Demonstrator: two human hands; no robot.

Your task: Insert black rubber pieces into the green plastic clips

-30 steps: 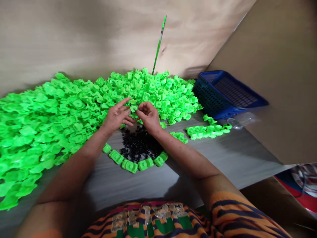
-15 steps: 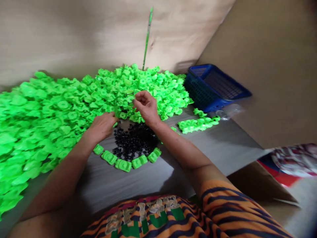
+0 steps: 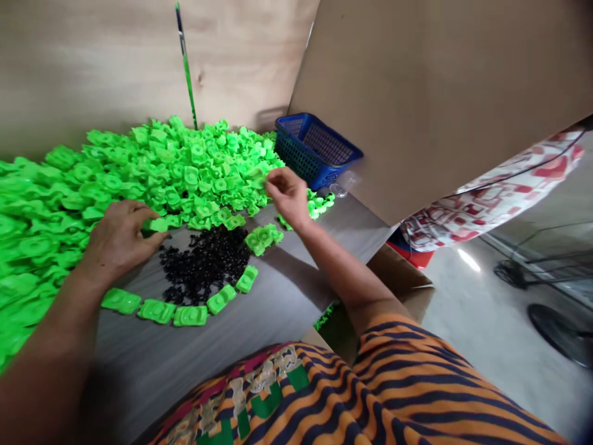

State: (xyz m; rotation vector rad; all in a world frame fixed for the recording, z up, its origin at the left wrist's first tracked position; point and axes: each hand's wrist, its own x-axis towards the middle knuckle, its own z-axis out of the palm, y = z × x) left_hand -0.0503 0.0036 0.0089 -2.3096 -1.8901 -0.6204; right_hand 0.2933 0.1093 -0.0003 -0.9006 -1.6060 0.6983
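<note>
Clock directions are taken from the middle of the small glossy black plastic parts heaped on the table. From the left edge round to one o'clock spreads a broad mound of bright green moulded plastic pieces (image 3: 194,170), piled up towards the tan wooden wall (image 3: 111,62). In front of it, between nine and ten o'clock, is the left hand (image 3: 121,238), its thumb and fingers closed on a small bright green plastic piece (image 3: 158,225) that points towards three o'clock, above the grey wood-grained table (image 3: 180,352).

An arc of five bright green car-shaped plastic shells (image 3: 190,316) runs from eight o'clock through six to nearly four, bordering the small glossy black plastic parts (image 3: 204,266). At twelve o'clock, a thin green-and-dark rod (image 3: 186,68) rises behind the mound.

At two o'clock, just beside the black parts, sits a tight cluster of bright green plastic shells (image 3: 264,239). Beyond it, towards half past one, hangs the right hand (image 3: 288,194), fingers curled and thumb near the index fingertip; whether they grip anything I cannot tell against the green behind. Partly hidden by this hand, a group of green pieces (image 3: 321,204) lies on the table.

Further out, a blue plastic mesh basket (image 3: 319,151) stands at half past one, with clear rounded plastic items (image 3: 343,184) near it at two. Past the table edge, at three, is an open brown cardboard box (image 3: 398,266).
</note>
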